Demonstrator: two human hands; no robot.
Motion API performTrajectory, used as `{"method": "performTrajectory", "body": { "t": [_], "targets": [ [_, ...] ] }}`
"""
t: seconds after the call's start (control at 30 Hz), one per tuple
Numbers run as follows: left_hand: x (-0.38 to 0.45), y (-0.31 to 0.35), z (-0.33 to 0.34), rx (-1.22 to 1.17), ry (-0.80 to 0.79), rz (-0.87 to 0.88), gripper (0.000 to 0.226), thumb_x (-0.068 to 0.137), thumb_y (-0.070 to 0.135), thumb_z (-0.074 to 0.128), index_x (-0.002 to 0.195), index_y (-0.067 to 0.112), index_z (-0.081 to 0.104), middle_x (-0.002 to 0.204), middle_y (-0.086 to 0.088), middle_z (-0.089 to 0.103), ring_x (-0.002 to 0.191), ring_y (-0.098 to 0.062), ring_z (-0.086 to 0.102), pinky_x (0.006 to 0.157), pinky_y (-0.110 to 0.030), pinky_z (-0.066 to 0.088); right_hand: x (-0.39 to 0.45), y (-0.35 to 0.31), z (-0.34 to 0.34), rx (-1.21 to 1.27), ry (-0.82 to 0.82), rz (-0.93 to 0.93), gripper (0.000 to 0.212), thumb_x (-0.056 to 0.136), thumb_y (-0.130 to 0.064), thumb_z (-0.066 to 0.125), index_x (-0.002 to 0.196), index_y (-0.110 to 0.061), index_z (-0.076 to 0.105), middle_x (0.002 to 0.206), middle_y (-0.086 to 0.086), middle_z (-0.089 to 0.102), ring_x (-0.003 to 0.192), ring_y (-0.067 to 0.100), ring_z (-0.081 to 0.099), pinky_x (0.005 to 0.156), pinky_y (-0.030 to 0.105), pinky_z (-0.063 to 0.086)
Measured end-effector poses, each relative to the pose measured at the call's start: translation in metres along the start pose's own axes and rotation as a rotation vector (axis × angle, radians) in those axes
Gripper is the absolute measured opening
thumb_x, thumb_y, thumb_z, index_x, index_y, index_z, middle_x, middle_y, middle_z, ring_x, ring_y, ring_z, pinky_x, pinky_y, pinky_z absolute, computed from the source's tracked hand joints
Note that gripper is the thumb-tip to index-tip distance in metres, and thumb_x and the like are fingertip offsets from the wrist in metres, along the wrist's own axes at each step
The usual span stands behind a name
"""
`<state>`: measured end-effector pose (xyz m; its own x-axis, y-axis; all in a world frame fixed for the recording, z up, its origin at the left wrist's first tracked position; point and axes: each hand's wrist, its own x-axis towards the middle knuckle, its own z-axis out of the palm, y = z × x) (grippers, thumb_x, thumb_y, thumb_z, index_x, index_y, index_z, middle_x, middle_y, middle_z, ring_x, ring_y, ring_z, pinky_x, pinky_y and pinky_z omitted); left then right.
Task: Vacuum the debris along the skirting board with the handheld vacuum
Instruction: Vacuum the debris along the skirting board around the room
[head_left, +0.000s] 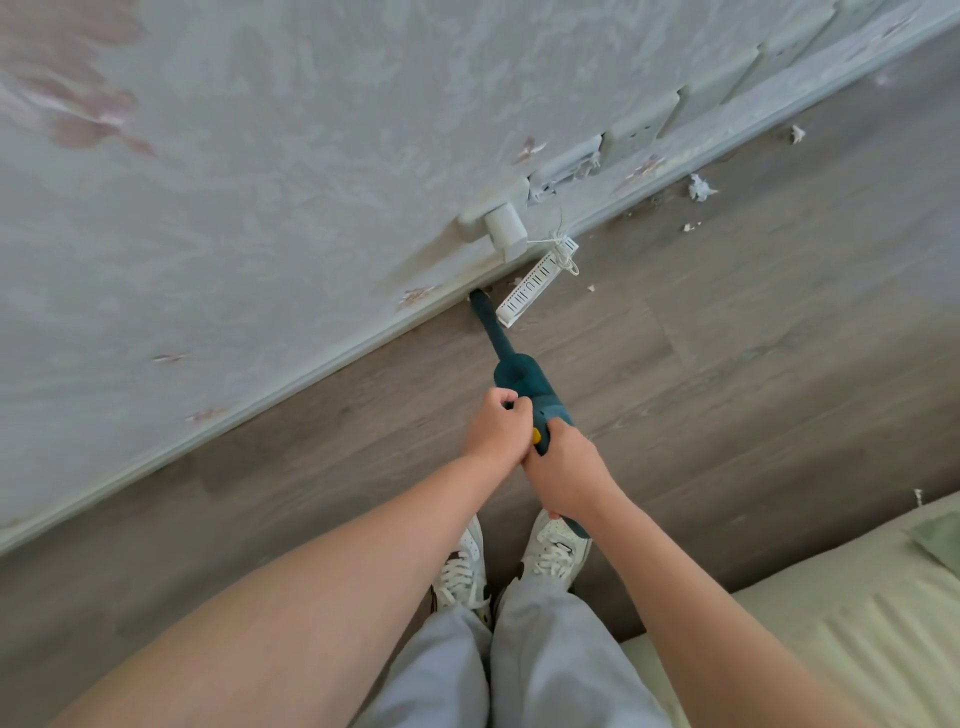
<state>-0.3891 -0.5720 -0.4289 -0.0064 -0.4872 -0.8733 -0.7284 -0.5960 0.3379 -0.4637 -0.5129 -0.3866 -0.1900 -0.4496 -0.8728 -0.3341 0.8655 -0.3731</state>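
The right hand (563, 480) is wrapped round the rear handle of the dark teal handheld vacuum (519, 376), fingers curled about it just behind a small yellow button (536, 435). The left hand (496, 428) grips the same body a little further forward, its fingers curled over the top of the casing, so that the two hands touch each other around the tool. From there the vacuum runs away from the person, narrowing into a slim nozzle (485, 312) whose tip meets the foot of the pale skirting board (291, 371), right where board and wooden floor (727, 338) join. Just beside the nozzle, on its right, a white slotted strip (535, 283) lies on the floor with a thin white cord (563, 254) tangled at its far end. Above it a white plug adapter (505, 228) sits in a wall socket, one of a row of sockets set into the patterned grey wall (260, 156). Further along the skirting board to the right, scraps of white debris (700, 187) are scattered on the floor near the board, with smaller bits nearby. Below the hands, both forearms reach forward over grey trousers (519, 665) and white laced trainers (556, 545) standing on the floor. A pale green bed (831, 623) fills the lower right corner.
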Motion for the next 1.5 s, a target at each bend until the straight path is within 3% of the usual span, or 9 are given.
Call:
{"method": "performTrajectory", "body": {
  "t": [0.2, 0.37, 0.67, 0.93, 1.03, 1.13, 1.23, 1.3, 1.5],
  "targets": [
    [0.011, 0.009, -0.009, 0.018, -0.126, -0.021, 0.04, 0.105, 0.027, 0.042, 0.143, 0.018, 0.05, 0.132, -0.011, 0.062, 0.119, -0.033, 0.06, 0.106, -0.043, 0.048, 0.021, -0.008, 0.014, 0.03, 0.005, 0.052, 0.011, 0.099, -0.022, 0.049, 0.098, -0.011, 0.045, 0.087, 0.01, 0.061, 0.067, 0.027, 0.062, 0.048, 0.032, 0.049],
    [-0.01, -0.005, -0.015, -0.009, -0.129, -0.031, 0.018, 0.103, 0.024, 0.046, 0.088, 0.031, 0.051, 0.089, 0.0, 0.057, 0.085, -0.02, 0.056, 0.085, -0.036, 0.05, -0.007, 0.001, 0.014, -0.02, -0.042, 0.037, 0.02, 0.1, -0.033, 0.051, 0.1, -0.013, 0.046, 0.081, 0.002, 0.058, 0.058, 0.015, 0.056, 0.043, 0.023, 0.04],
    [-0.085, 0.021, -0.017, 0.039, -0.32, -0.031, 0.035, 0.105, 0.031, 0.045, 0.137, 0.023, 0.054, 0.122, -0.006, 0.062, 0.104, -0.024, 0.062, 0.081, -0.034, 0.052, -0.085, 0.002, -0.059, 0.001, -0.117, 0.112, 0.019, 0.1, -0.033, 0.053, 0.09, -0.017, 0.053, 0.072, 0.005, 0.061, 0.048, 0.014, 0.053, 0.048, 0.025, 0.048],
    [-0.084, 0.106, 0.064, 0.0, -0.354, 0.02, 0.046, 0.106, 0.026, 0.038, 0.151, 0.02, 0.045, 0.133, -0.012, 0.058, 0.106, -0.025, 0.057, 0.086, -0.036, 0.051, -0.069, 0.023, -0.16, -0.122, -0.057, 0.09, 0.028, 0.104, -0.03, 0.048, 0.079, -0.02, 0.045, 0.067, 0.005, 0.058, 0.045, 0.016, 0.053, 0.048, 0.029, 0.051],
    [-0.052, 0.135, 0.095, -0.064, -0.265, 0.01, 0.03, 0.104, 0.022, 0.038, 0.121, 0.024, 0.063, 0.126, -0.017, 0.062, 0.112, -0.032, 0.059, 0.092, -0.037, 0.049, -0.023, 0.032, -0.194, -0.129, -0.01, 0.055, 0.025, 0.102, -0.03, 0.049, 0.081, -0.018, 0.046, 0.064, 0.004, 0.055, 0.045, 0.016, 0.053, 0.041, 0.025, 0.047],
    [-0.02, 0.151, 0.124, -0.091, -0.176, -0.022, 0.032, 0.102, 0.012, 0.037, 0.074, 0.025, 0.045, 0.093, -0.012, 0.055, 0.081, -0.024, 0.05, 0.068, -0.032, 0.041, 0.015, 0.036, -0.221, -0.272, -0.132, -0.013, 0.018, 0.103, -0.021, 0.046, 0.09, -0.015, 0.057, 0.063, 0.001, 0.054, 0.048, 0.013, 0.053, 0.051, 0.024, 0.049],
    [-0.002, 0.169, 0.161, -0.087, -0.151, -0.058, 0.023, 0.098, 0.01, 0.037, 0.087, 0.018, 0.054, 0.085, -0.012, 0.054, 0.075, -0.026, 0.052, 0.063, -0.032, 0.044, 0.039, 0.048, -0.256, -0.554, -0.244, -0.093, 0.029, 0.099, -0.011, 0.056, 0.127, -0.005, 0.059, 0.094, 0.005, 0.071, 0.085, 0.021, 0.065, 0.071, 0.026, 0.044],
    [0.007, 0.177, 0.187, -0.127, -0.135, -0.067, 0.03, 0.099, 0.014, 0.04, 0.117, 0.018, 0.064, 0.111, -0.017, 0.067, 0.104, -0.035, 0.064, 0.088, -0.042, 0.053, 0.055, 0.068, -0.273, -0.671, -0.278, -0.127, 0.036, 0.095, -0.015, 0.063, 0.13, -0.006, 0.058, 0.117, 0.007, 0.068, 0.105, 0.025, 0.063, 0.082, 0.028, 0.047],
    [-0.022, 0.224, 0.233, -0.205, -0.097, -0.069, 0.047, 0.102, 0.024, 0.044, 0.148, 0.019, 0.047, 0.141, -0.012, 0.06, 0.127, -0.035, 0.059, 0.108, -0.05, 0.048, 0.058, 0.118, -0.33, -0.323, -0.12, -0.072, 0.026, 0.102, -0.031, 0.05, 0.082, -0.015, 0.046, 0.077, 0.003, 0.057, 0.063, 0.02, 0.061, 0.05, 0.032, 0.051]
  ]
}}
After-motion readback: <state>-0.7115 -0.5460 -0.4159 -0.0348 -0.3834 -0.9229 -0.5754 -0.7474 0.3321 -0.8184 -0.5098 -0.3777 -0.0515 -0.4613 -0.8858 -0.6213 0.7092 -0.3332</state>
